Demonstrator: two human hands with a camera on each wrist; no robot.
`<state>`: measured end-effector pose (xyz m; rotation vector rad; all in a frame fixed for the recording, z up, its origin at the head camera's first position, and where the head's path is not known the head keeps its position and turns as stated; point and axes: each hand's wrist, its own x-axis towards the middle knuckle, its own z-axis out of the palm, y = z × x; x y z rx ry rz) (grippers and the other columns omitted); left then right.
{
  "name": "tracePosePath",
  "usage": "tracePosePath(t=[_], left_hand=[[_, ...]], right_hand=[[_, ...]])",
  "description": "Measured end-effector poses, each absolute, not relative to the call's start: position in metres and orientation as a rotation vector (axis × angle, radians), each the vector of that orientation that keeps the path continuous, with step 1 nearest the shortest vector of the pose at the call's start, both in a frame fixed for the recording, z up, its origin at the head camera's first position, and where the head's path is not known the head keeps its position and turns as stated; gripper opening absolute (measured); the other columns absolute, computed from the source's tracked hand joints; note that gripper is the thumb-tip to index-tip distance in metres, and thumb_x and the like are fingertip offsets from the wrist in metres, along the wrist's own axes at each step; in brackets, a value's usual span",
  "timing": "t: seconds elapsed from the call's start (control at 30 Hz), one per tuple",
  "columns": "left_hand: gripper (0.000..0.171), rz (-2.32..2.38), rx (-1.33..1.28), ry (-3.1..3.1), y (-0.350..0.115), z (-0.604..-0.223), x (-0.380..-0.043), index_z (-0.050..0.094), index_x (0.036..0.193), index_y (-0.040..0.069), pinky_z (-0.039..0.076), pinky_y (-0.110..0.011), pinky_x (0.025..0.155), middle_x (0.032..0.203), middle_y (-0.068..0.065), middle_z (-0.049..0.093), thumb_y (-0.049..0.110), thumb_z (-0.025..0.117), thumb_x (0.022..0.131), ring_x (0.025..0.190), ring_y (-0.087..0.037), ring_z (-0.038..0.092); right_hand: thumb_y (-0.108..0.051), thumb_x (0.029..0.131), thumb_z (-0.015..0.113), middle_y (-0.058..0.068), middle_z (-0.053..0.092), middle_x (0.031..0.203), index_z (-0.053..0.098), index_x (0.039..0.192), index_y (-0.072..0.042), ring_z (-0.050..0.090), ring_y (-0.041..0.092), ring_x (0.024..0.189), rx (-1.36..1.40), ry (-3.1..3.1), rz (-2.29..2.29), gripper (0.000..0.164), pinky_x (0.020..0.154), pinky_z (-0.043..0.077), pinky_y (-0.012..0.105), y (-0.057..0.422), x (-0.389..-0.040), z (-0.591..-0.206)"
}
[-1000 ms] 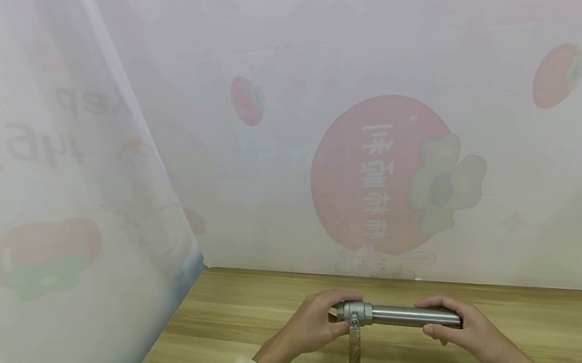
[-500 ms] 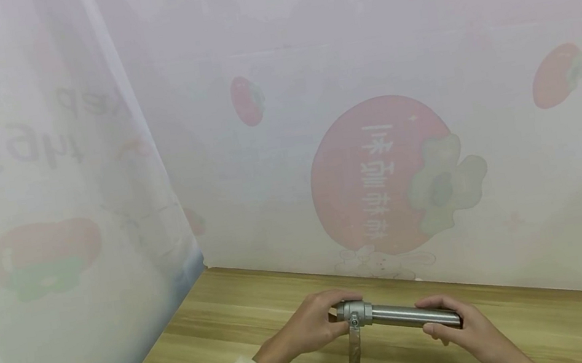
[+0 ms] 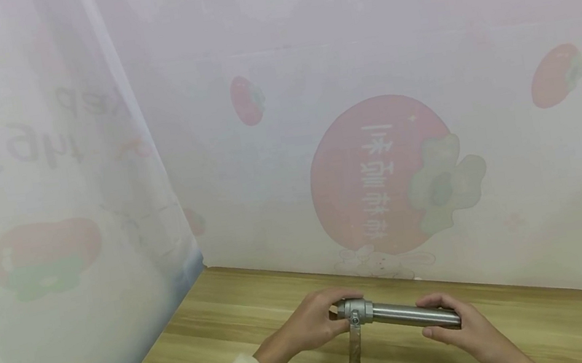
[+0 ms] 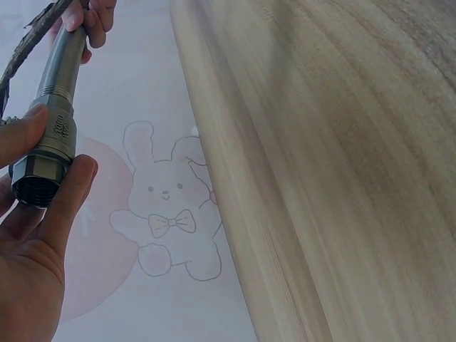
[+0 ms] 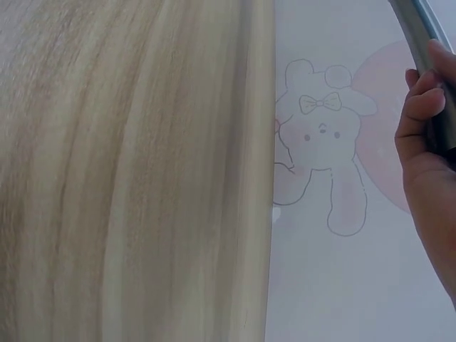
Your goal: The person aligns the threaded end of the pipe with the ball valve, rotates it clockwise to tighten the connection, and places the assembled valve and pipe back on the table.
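A metal ball valve (image 3: pixel 358 311) with a long lever handle (image 3: pixel 355 358) is joined to a smooth steel pipe (image 3: pixel 410 313). My left hand (image 3: pixel 316 323) grips the valve body at its left end, thumb on the near side. In the left wrist view, the valve's hexagonal open end (image 4: pixel 39 178) faces the camera between the fingers. Around the pipe's far right end curls my right hand (image 3: pixel 465 327), with the fingers behind and the thumb in front. The right wrist view catches only part of the pipe (image 5: pixel 420 35). Both hands hold the assembly above the table.
The wood-grain table (image 3: pixel 220 315) lies under the hands. A pale curtain (image 3: pixel 246 181) printed with fruit and rabbits rises behind its back edge. Another printed sheet (image 3: pixel 46 191) hangs along the left side.
The valve and pipe stay held in nearly the same place. The right hand's fingers and thumb have shifted slightly on the pipe.
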<state>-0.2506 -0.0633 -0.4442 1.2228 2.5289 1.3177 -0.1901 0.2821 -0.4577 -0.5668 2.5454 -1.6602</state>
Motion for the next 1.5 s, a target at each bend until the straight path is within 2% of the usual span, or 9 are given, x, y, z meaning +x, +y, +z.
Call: tracePosePath(t=[0.23, 0.33, 0.6, 0.8, 1.07, 1.23, 1.5], left_hand=[[0.052, 1.322, 1.212, 2.527, -0.0637, -0.4444, -0.2508, 0.068, 0.146, 0.016, 0.061, -0.012, 0.089, 0.140, -0.007, 0.072, -0.005, 0.076, 0.098, 0.120, -0.011, 0.070], [0.052, 1.320, 1.215, 2.530, -0.0640, -0.4442, -0.2508, 0.068, 0.145, 0.016, 0.061, -0.012, 0.089, 0.140, -0.007, 0.072, -0.005, 0.076, 0.098, 0.120, -0.010, 0.070], [0.052, 1.331, 1.236, 2.522, -0.0653, -0.4454, -0.2506, 0.068, 0.146, 0.014, 0.062, -0.012, 0.089, 0.139, -0.007, 0.073, -0.005, 0.076, 0.097, 0.118, -0.009, 0.070], [0.053, 1.336, 1.242, 2.525, -0.0654, -0.4453, -0.2501, 0.068, 0.146, 0.014, 0.062, -0.012, 0.089, 0.138, -0.007, 0.073, -0.006, 0.076, 0.097, 0.117, -0.008, 0.070], [0.052, 1.339, 1.219, 2.527, -0.0646, -0.4446, -0.2497, 0.069, 0.145, 0.014, 0.061, -0.012, 0.089, 0.138, -0.006, 0.073, -0.005, 0.077, 0.097, 0.118, -0.008, 0.070], [0.051, 1.334, 1.216, 2.531, -0.0646, -0.4446, -0.2492, 0.068, 0.145, 0.010, 0.061, -0.012, 0.088, 0.139, -0.008, 0.073, -0.006, 0.076, 0.097, 0.118, -0.009, 0.070], [0.052, 1.335, 1.228, 2.536, -0.0644, -0.4461, -0.2492, 0.069, 0.145, 0.015, 0.061, -0.012, 0.088, 0.140, -0.007, 0.073, -0.005, 0.077, 0.097, 0.119, -0.009, 0.069]], right_hand=[[-0.012, 0.105, 0.073, 0.020, 0.067, 0.128, 0.058, 0.145, 0.001, 0.067, 0.013, 0.094, -0.545, 2.546, -1.670, 0.045, 0.072, 0.059, 0.027, 0.2811, -0.1881, -0.4563], [-0.012, 0.104, 0.073, 0.014, 0.068, 0.121, 0.059, 0.145, 0.000, 0.067, 0.012, 0.089, -0.527, 2.531, -1.681, 0.045, 0.071, 0.060, 0.027, 0.2808, -0.1876, -0.4563], [-0.014, 0.105, 0.072, 0.012, 0.068, 0.116, 0.061, 0.145, 0.000, 0.064, 0.012, 0.087, -0.518, 2.521, -1.673, 0.043, 0.071, 0.061, 0.028, 0.2811, -0.1869, -0.4558], [-0.014, 0.106, 0.070, 0.005, 0.069, 0.107, 0.063, 0.144, -0.001, 0.060, 0.007, 0.079, -0.523, 2.519, -1.678, 0.040, 0.064, 0.057, 0.025, 0.2811, -0.1872, -0.4548], [-0.012, 0.107, 0.070, 0.000, 0.068, 0.098, 0.065, 0.142, -0.002, 0.060, 0.006, 0.077, -0.553, 2.518, -1.692, 0.037, 0.062, 0.056, 0.025, 0.2813, -0.1879, -0.4549], [-0.012, 0.107, 0.070, 0.001, 0.068, 0.100, 0.066, 0.141, -0.002, 0.061, 0.006, 0.079, -0.571, 2.518, -1.699, 0.036, 0.064, 0.058, 0.026, 0.2816, -0.1885, -0.4557], [-0.012, 0.105, 0.071, 0.010, 0.072, 0.116, 0.064, 0.145, 0.002, 0.069, 0.011, 0.089, -0.514, 2.480, -1.712, 0.042, 0.075, 0.064, 0.028, 0.2825, -0.1879, -0.4545]])
